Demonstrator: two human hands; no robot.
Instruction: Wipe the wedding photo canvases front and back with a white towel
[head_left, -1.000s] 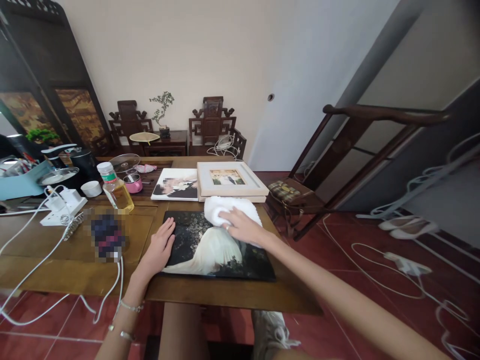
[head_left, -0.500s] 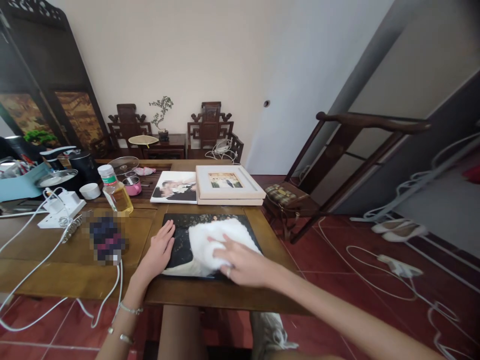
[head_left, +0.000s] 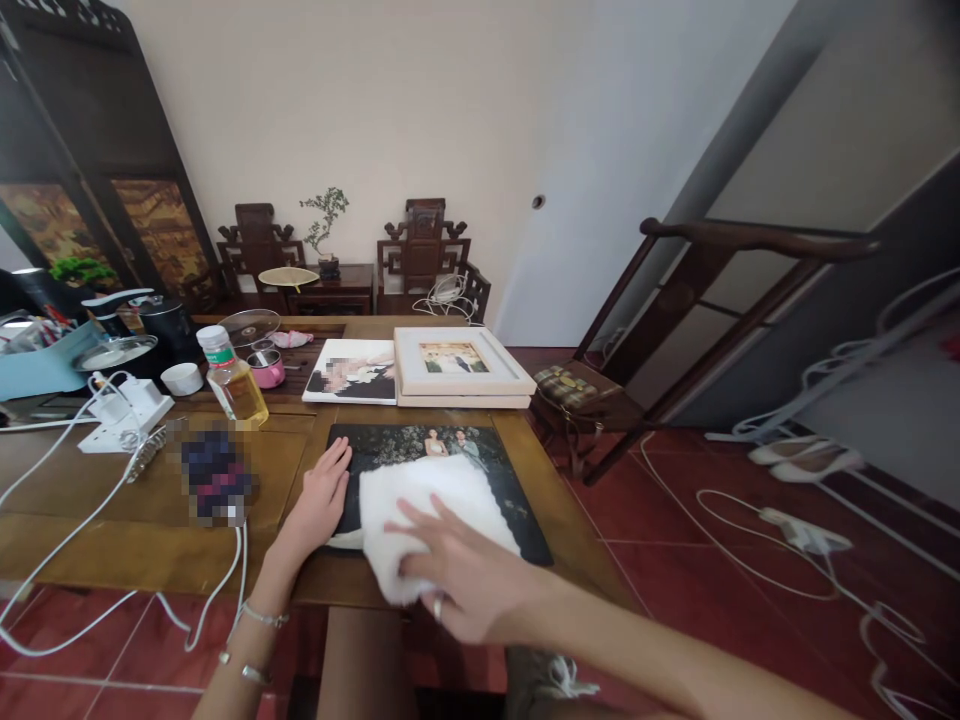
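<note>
Wedding photo panel (head_left: 491, 460) lies flat at the near edge of the wooden table (head_left: 142, 525), right in front of the person. Dark print, two figures visible near the far edge. White plush cloth (head_left: 472, 495) covers the middle and most of the near part, overhanging the panel's near edge.

Right hand (head_left: 480, 580) on the cloth, fingers spread over its top, ring on one digit. Can't tell if any fabric is pinched underneath. Left hand (head_left: 322, 495) laid out flat over the panel's left edge, fingers extended, not clenched; bracelets on that wrist.

Just beyond the panel: cream picture frame (head_left: 495, 365) stacked on another one, smaller unframed print (head_left: 349, 370) beside it on the left. Farther left: bottle of yellow liquid (head_left: 244, 390), pink cup (head_left: 268, 370), white cup (head_left: 181, 378), white power strip (head_left: 124, 420) with plugs in, black kettle (head_left: 165, 320), light-blue bin (head_left: 41, 360). Pixelated item (head_left: 216, 475) nearer, left of the left hand; can't identify.

Off the table: plaid bag (head_left: 566, 385) on a wooden chair to the right, potted bonsai (head_left: 326, 220) between two carved armchairs behind.
</note>
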